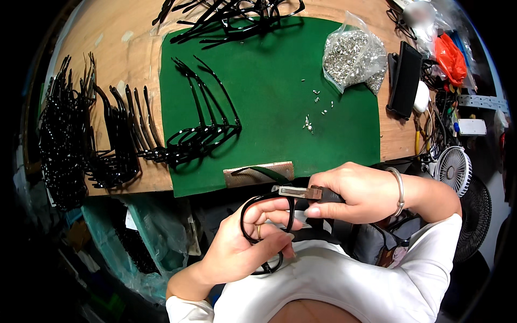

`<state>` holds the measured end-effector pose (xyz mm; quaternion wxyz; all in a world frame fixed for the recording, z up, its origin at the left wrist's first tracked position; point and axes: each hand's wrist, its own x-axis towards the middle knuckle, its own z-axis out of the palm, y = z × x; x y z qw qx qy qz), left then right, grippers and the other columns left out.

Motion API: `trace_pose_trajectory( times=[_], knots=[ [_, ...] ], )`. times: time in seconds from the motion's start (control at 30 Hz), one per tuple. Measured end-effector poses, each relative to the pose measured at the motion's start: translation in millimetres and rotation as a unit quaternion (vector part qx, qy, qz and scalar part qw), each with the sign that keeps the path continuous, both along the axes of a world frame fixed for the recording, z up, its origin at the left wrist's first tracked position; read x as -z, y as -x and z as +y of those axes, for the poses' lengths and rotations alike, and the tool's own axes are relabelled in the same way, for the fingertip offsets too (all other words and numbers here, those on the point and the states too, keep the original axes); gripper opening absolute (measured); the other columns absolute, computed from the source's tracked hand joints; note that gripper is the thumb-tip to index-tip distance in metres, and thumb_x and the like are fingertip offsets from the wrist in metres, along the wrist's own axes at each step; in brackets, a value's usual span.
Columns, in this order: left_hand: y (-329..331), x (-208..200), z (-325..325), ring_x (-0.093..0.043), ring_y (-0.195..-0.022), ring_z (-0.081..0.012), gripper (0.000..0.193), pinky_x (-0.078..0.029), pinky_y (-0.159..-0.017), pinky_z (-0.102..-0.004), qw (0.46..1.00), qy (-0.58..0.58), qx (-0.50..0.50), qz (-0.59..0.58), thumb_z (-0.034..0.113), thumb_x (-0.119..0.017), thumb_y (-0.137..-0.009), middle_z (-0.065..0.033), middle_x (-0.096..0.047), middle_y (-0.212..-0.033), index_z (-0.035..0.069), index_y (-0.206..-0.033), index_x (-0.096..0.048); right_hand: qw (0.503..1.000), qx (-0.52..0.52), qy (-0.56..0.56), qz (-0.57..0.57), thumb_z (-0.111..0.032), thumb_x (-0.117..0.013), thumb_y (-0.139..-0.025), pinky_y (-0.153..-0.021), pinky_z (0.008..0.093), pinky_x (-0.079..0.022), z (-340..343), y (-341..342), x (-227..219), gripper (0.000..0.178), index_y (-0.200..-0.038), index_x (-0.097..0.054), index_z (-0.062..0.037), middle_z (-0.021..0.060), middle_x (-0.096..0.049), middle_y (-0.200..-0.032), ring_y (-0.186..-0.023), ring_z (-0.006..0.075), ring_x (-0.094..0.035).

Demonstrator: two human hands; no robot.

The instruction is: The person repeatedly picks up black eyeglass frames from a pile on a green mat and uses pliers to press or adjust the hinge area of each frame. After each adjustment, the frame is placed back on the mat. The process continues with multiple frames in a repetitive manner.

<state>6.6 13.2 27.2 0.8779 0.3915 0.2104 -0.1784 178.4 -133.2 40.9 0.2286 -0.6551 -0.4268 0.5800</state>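
Just in front of my body, my left hand has its fingers wrapped round a black eyeglass frame. My right hand grips a pair of pliers with flat metal jaws and dark handles. The jaws lie over the upper part of the frame, near its hinge corner; whether they clamp it cannot be made out. One temple arm reaches up over a tan textured block on the bench edge. Part of the frame is hidden behind my left fingers.
A green mat covers the bench middle. Several finished-looking black frames stand at left, with more piled at the far edge. A clear bag of small silver parts, loose parts, a phone and a fan are rightward.
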Motion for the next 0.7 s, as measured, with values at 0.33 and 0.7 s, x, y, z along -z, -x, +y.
trace_pose_trajectory(
  times=[0.33,0.7],
  knots=[
    [-6.7,-1.3,-8.7,-0.058,-0.072,-0.0131,0.043,-0.045,-0.063,-0.0227,1.0,-0.019,-0.011,-0.003,-0.008,-0.046,-0.081,-0.0113,-0.054,-0.102,0.0,-0.122,-0.034,0.999,0.017,-0.017,0.047,-0.036,-0.058,-0.079,-0.061,0.0358,-0.045,-14.6,-20.4,17.5,0.043,-0.088,-0.053,0.0052,0.02,-0.056,-0.069,-0.067,0.0309,-0.058],
    [-21.5,-7.3,-28.0,-0.06,-0.082,-0.0212,0.039,-0.047,-0.071,-0.0284,0.916,-0.266,0.134,-0.267,0.001,-0.056,-0.079,-0.0114,-0.059,-0.093,0.0,-0.116,-0.044,0.901,0.395,-0.17,-0.058,-0.021,-0.072,-0.068,-0.064,0.0255,-0.044,21.7,-14.3,51.1,0.042,-0.095,-0.05,0.0004,0.0061,-0.054,-0.074,-0.069,0.0113,-0.051]
  ],
)
